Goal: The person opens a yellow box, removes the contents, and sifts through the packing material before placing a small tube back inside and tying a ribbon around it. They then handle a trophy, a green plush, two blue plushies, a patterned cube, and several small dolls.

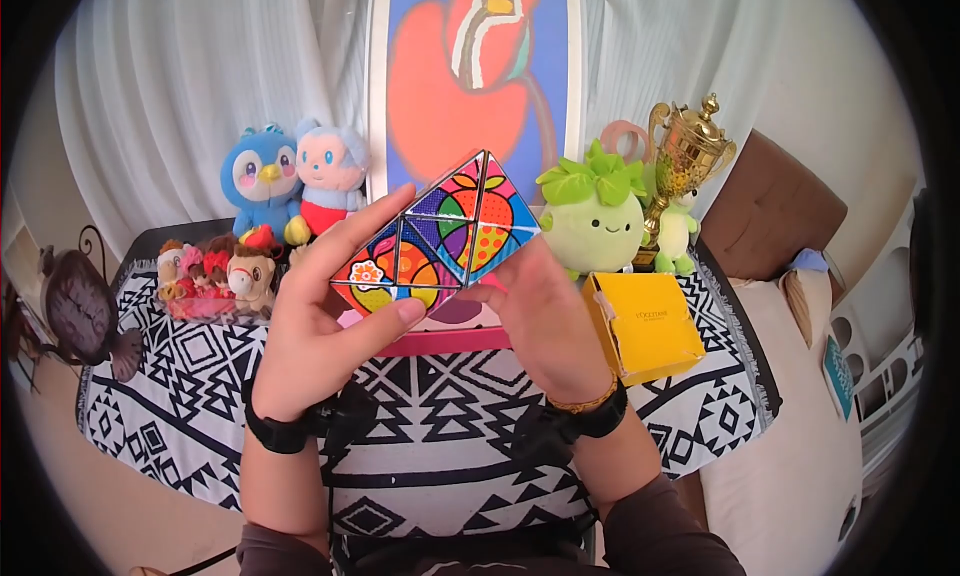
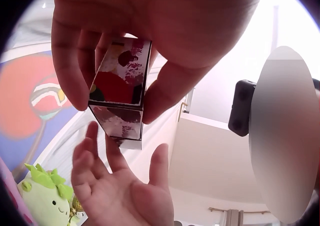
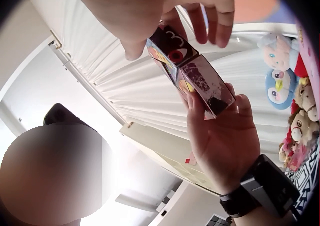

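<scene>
A folding puzzle cube with bright printed fruit and flower patterns is held up in front of me, opened into a slanted, angular shape. My left hand grips its left end, thumb on the near face and fingers along the far side. My right hand is beside the puzzle's right end, fingers loosely extended and partly hidden behind it. In the left wrist view, the puzzle shows a scuffed edge between the left thumb and fingers. From the right wrist, the right hand's thumb and fingers spread around the upper end of the puzzle.
Behind stand blue plush toys, a green plush and a gold trophy. Small plush dolls sit at the left. A yellow box rests on the black-and-white patterned cloth. Below the puzzle lies a pink-edged object.
</scene>
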Motion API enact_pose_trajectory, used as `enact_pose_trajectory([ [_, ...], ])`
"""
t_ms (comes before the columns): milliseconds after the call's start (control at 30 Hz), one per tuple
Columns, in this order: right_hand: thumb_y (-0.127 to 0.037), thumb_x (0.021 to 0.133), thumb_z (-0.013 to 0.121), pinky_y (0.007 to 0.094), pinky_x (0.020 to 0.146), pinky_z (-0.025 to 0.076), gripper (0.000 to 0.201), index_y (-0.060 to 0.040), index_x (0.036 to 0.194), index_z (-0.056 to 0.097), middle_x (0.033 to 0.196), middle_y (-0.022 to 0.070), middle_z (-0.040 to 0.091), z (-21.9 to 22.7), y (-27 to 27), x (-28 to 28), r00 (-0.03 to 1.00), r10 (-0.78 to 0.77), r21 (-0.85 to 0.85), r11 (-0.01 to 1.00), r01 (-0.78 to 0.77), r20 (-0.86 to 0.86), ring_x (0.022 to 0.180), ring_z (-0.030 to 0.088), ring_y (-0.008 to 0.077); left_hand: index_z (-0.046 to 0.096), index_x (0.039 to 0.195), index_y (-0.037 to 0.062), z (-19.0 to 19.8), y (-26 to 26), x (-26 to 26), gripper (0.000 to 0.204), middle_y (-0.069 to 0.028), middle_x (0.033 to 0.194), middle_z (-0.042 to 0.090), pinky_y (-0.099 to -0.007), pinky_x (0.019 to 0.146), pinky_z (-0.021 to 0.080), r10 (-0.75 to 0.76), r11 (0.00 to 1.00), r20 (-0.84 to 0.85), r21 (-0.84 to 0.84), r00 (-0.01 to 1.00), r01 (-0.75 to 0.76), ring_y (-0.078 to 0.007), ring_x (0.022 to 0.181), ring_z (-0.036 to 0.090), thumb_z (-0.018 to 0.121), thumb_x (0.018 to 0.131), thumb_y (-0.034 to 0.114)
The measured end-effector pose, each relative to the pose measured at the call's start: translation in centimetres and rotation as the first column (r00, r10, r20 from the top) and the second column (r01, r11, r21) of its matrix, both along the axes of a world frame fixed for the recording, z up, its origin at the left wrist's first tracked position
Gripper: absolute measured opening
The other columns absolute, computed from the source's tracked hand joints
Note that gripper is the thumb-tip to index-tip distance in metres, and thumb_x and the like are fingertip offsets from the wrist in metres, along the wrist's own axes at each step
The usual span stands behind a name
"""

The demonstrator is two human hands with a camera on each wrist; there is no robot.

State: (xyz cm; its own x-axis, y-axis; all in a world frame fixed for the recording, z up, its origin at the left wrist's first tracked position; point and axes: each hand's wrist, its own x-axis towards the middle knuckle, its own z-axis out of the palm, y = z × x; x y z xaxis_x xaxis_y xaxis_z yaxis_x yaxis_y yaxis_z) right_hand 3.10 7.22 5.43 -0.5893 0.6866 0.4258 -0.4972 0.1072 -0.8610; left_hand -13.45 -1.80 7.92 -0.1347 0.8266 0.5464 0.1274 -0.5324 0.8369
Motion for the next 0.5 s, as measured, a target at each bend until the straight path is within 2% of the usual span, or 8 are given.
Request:
enact_pose_trajectory([
  [33,-0.019,0.097,0.051,0.0302,0.084,0.049,0.044,-0.0018,0.135,0.037,0.121,0.0063,0.054,0.1,0.1,0.1,0.994,0.004,-0.141,0.990,-0.019,-0.106,0.095,0.059,0.0116,0.045,0.135,-0.0001,0.2,-0.2,-0.1,0.067,-0.0099,0.128,0.053,-0.0302,0.100,0.040,-0.009,1.000,-0.007,0.018,1.000,0.010,-0.0154,0.117,0.051,0.069,0.073,-0.005],
  [133,-0.018,0.096,0.054,0.0264,0.079,0.051,0.046,0.0001,0.134,0.037,0.117,0.0064,0.057,1.2,-0.1,1.1,0.999,0.018,-0.031,0.999,-0.019,-0.049,0.088,0.061,0.0103,0.044,0.135,-0.0008,0.4,-0.5,-0.3,0.068,-0.0097,0.130,0.051,-0.0305,0.100,0.039,-0.012,0.998,-0.022,0.065,1.000,0.014,-0.0161,0.118,0.050,0.070,0.072,-0.005],
  [167,-0.016,0.095,0.055,0.0234,0.075,0.051,0.045,-0.0001,0.133,0.037,0.114,0.0075,0.059,1.4,-0.4,1.0,0.999,-0.007,-0.042,0.999,0.005,-0.048,0.083,0.063,0.0104,0.041,0.136,-0.0012,0.2,-0.5,-0.5,0.073,-0.0103,0.132,0.049,-0.0317,0.102,0.039,-0.011,0.998,-0.006,0.069,1.000,0.011,-0.0169,0.120,0.049,0.072,0.071,-0.005],
  [200,-0.016,0.095,0.055,0.0234,0.075,0.051,0.045,-0.0001,0.133,0.037,0.114,0.0075,0.059,1.5,-0.4,1.0,0.999,-0.007,-0.041,0.999,0.005,-0.047,0.083,0.063,0.0104,0.041,0.136,-0.0012,0.0,-0.4,-0.7,0.073,-0.0103,0.132,0.049,-0.0317,0.102,0.039,-0.011,0.998,-0.005,0.069,1.000,0.011,-0.0169,0.120,0.049,0.072,0.071,-0.005],
  [267,-0.010,0.095,0.052,0.0327,0.076,0.053,0.044,0.0009,0.134,0.036,0.120,0.0112,0.056,1.5,-0.3,1.1,1.000,-0.026,0.009,1.000,0.026,-0.006,0.095,0.061,0.0169,0.037,0.138,-0.0006,-0.2,-0.3,-0.8,0.077,-0.0104,0.133,0.048,-0.0329,0.101,0.041,0.009,0.995,0.046,0.103,0.999,-0.014,-0.0180,0.119,0.050,0.073,0.070,-0.003],
  [300,-0.010,0.095,0.052,0.0327,0.076,0.053,0.044,0.0009,0.134,0.036,0.120,0.0112,0.056,1.6,-0.4,1.1,1.000,-0.027,0.009,1.000,0.027,-0.006,0.095,0.061,0.0169,0.036,0.137,-0.0015,0.1,-0.2,-0.3,0.075,-0.0123,0.130,0.049,-0.0324,0.098,0.044,0.010,0.991,0.118,0.135,0.993,-0.026,-0.0180,0.114,0.054,0.073,0.072,-0.001],
  [367,-0.008,0.091,0.060,0.0257,0.080,0.053,0.041,0.0017,0.126,0.041,0.116,0.0091,0.058,1.9,-0.6,1.1,0.998,0.007,-0.040,0.999,-0.009,-0.055,0.092,0.063,0.0121,0.037,0.136,-0.0024,0.3,-0.1,0.0,0.072,-0.0129,0.128,0.050,-0.0315,0.096,0.045,0.021,0.991,0.163,0.126,0.986,-0.042,-0.0177,0.112,0.055,0.073,0.074,-0.001],
  [500,-0.005,0.090,0.061,0.0267,0.082,0.054,0.039,0.0024,0.123,0.042,0.117,0.0097,0.058,2.0,-1.0,0.9,0.998,-0.024,-0.039,0.999,0.021,-0.059,0.097,0.062,0.0129,0.039,0.133,-0.0044,0.4,-0.1,0.7,0.063,-0.0137,0.120,0.055,-0.0297,0.095,0.046,0.064,0.991,0.274,0.098,0.960,-0.094,-0.0168,0.108,0.057,0.069,0.078,-0.001],
])
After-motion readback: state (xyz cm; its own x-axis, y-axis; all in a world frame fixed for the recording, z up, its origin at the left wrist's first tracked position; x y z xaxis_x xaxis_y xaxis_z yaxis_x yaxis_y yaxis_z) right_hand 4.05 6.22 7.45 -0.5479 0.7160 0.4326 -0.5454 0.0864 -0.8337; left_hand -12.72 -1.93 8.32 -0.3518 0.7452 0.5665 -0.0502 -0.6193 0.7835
